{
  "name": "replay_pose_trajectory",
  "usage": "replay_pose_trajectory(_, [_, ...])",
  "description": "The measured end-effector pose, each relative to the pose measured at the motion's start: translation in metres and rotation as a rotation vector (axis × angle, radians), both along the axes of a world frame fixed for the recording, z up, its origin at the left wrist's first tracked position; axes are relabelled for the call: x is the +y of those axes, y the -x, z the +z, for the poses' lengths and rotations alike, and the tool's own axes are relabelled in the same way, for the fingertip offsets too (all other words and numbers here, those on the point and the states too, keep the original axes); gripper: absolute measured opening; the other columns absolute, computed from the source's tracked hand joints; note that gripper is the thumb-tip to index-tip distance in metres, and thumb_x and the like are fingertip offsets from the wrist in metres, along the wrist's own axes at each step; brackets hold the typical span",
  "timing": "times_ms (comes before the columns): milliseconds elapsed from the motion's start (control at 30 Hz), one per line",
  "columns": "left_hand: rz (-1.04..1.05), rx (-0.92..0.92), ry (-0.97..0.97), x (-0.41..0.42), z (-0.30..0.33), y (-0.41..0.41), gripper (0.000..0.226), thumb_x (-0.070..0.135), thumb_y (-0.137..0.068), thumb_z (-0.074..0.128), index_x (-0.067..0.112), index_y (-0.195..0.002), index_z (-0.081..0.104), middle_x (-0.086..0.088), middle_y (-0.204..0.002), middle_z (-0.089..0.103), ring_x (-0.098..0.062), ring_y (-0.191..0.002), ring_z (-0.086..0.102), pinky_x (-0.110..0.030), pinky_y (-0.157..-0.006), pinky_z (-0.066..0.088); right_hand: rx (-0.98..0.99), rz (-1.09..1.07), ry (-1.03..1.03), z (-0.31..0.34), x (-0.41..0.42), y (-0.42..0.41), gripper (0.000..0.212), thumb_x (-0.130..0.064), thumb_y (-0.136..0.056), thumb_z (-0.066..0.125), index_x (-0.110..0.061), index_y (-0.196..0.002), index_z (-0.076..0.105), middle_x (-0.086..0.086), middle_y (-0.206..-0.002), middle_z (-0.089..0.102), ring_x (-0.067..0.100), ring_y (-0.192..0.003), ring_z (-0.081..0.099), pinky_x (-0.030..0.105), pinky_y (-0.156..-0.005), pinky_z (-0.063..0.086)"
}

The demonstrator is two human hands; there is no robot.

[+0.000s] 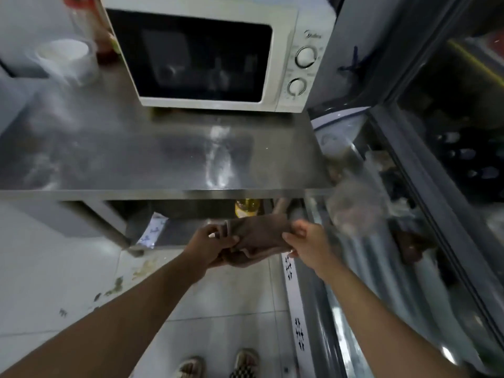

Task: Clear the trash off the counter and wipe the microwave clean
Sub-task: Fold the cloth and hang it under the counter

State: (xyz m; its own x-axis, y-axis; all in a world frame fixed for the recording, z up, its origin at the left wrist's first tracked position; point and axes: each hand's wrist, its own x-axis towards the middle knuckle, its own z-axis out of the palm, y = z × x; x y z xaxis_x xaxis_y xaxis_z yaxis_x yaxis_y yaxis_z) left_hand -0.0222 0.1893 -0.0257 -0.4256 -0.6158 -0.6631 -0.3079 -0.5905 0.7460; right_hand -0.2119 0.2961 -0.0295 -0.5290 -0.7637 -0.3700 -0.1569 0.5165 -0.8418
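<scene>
Holding: left hand (215,242) and right hand (305,241) each pinch an end of the brown cloth (259,233), grip closed on it | cloth hangs below the surface (136,159) front edge | microwave (218,53) at surface rear, door closed, bare steel before it.

A steel counter (109,159) is carrying a white microwave (283,28) at its back edge, toward the right corner. A white bowl (65,60) is sitting near the back left corner, with a blurred bottle (105,47) standing between it and the microwave. Under the counter, a lower shelf (180,233) is holding a yellow bottle (246,207) near its right end.
</scene>
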Motion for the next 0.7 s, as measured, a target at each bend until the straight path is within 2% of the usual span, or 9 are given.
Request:
replay_pose_trajectory(100, [0.087,-0.039,-0.066,0.002,-0.036,0.000,0.034,0.000,-0.083,0.064,0.011,-0.114,0.055,-0.014,-0.109,0.061,-0.028,-0.092,0.061,-0.036,-0.066,0.055,0.009,0.020,-0.050,-0.049,-0.006,0.000,0.009,-0.008,-0.087,0.062,-0.015,-0.083,0.058,0.006,-0.081,0.065,0.016,-0.060,0.063,0.023,-0.043,0.049])
replay_pose_trajectory(167, [0.113,-0.059,-0.087,-0.001,-0.066,0.002,0.034,-0.004,-0.084,0.060,0.012,-0.114,0.055,-0.015,-0.110,0.059,-0.026,-0.085,0.061,-0.034,-0.065,0.052,0.006,0.019,-0.079,-0.082,-0.012,-0.001,0.008,-0.009,-0.087,0.062,-0.013,-0.083,0.057,0.010,-0.083,0.065,0.022,-0.060,0.064,0.023,-0.041,0.047])
replay_pose_trajectory(233, [0.129,-0.081,-0.091,-0.005,-0.097,0.005,0.035,-0.006,-0.084,0.060,0.011,-0.115,0.055,-0.015,-0.108,0.059,-0.023,-0.078,0.061,-0.033,-0.063,0.052,-0.002,-0.002,-0.098,-0.113,-0.017,-0.002,0.015,-0.009,-0.088,0.061,-0.017,-0.077,0.056,0.005,-0.077,0.065,0.015,-0.051,0.063,0.021,-0.039,0.045])
replay_pose_trajectory(333, [0.135,-0.111,-0.084,-0.017,-0.149,0.011,0.041,-0.006,-0.083,0.063,0.008,-0.120,0.055,-0.017,-0.106,0.059,-0.028,-0.083,0.060,-0.039,-0.070,0.054,-0.030,-0.032,-0.116,-0.163,-0.025,-0.001,0.021,-0.009,-0.089,0.060,-0.022,-0.074,0.054,0.001,-0.074,0.066,0.009,-0.043,0.063,0.016,-0.035,0.039])
replay_pose_trajectory(500, [0.088,-0.172,-0.053,-0.038,-0.246,0.021,0.040,-0.004,-0.080,0.067,0.009,-0.116,0.057,-0.017,-0.102,0.060,-0.027,-0.073,0.060,-0.034,-0.062,0.052,-0.001,-0.065,-0.173,-0.260,-0.041,0.005,0.012,-0.010,-0.089,0.059,-0.016,-0.079,0.056,0.002,-0.072,0.064,0.008,-0.039,0.061,0.013,-0.033,0.037])
replay_pose_trajectory(700, [0.034,-0.230,-0.028,-0.061,-0.365,0.042,0.041,-0.006,-0.080,0.066,0.012,-0.116,0.058,-0.016,-0.100,0.061,-0.031,-0.085,0.059,-0.039,-0.075,0.051,0.106,-0.063,-0.194,-0.376,-0.060,0.014,0.009,-0.011,-0.089,0.058,-0.010,-0.080,0.060,0.002,-0.062,0.058,0.002,-0.030,0.051,0.011,-0.037,0.038])
